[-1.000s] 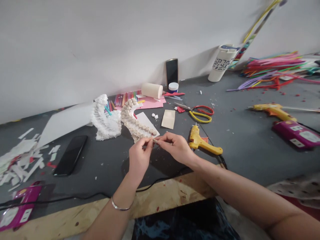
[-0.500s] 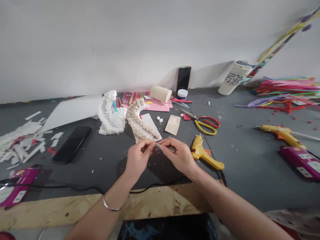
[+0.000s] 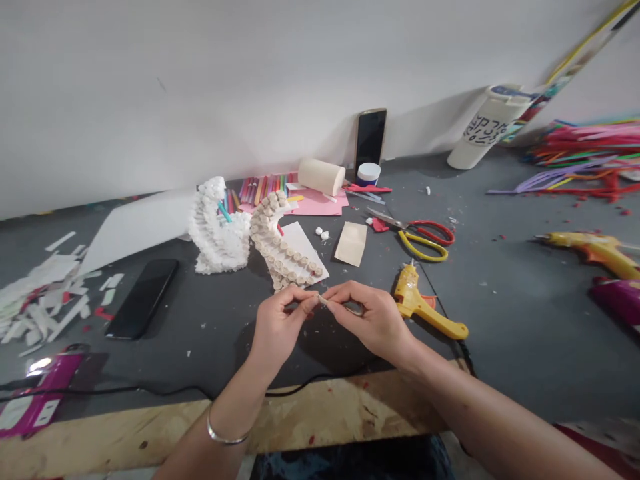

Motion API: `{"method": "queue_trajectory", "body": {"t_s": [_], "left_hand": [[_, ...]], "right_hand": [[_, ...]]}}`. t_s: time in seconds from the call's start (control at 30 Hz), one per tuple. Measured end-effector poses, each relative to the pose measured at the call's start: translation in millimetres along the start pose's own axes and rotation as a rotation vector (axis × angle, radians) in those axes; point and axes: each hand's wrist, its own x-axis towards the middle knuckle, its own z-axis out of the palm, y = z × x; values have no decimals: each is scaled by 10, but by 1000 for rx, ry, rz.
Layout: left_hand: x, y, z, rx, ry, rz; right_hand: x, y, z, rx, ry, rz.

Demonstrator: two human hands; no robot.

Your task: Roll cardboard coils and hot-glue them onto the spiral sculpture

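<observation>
My left hand (image 3: 284, 321) and my right hand (image 3: 374, 321) meet just above the table, fingertips pinching a thin beige strip (image 3: 323, 301) between them. Part of the strip shows under the right fingers; the rest is hidden. Right beyond my hands lies a curved white cutout (image 3: 296, 245) edged with small beige rolled coils (image 3: 283, 261). To its left is a similar cutout covered in white fluffy bits (image 3: 220, 243). A flat beige paper piece (image 3: 351, 243) rests past my right hand.
A yellow glue gun (image 3: 430, 313) and scissors (image 3: 427, 235) lie right of my hands. Further out are a second glue gun (image 3: 590, 245), a leaning tumbler (image 3: 483, 130) and pipe cleaners (image 3: 590, 150). Leftward are a black phone (image 3: 143, 299) and paper scraps (image 3: 45, 300). A black cable (image 3: 150, 390) runs near the front edge.
The camera view has shifted and tilted a little. Both hands keep pinching the beige strip with only slight finger movement; the objects on the table lie as before.
</observation>
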Motion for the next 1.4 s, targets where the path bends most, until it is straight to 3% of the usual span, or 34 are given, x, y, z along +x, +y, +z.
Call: {"method": "queue_trajectory", "body": {"t_s": [0.6, 0.7, 0.9, 1.07, 1.17, 1.4], "left_hand": [[78, 66, -27, -375, -189, -379], [66, 52, -5, -350, -178, -355], [26, 25, 24, -200, -35, -164], [27, 59, -1, -66, -23, -37], [39, 76, -36, -1, -41, -10], [42, 104, -65, -24, -205, 4]], "right_hand": [[36, -17, -29, 45, -64, 36], [48, 7, -27, 55, -79, 28], [55, 36, -44, 41, -90, 8], [63, 3, -67, -31, -66, -26], [67, -12, -83, -18, -102, -32], [66, -5, -124, 35, -196, 15]]}}
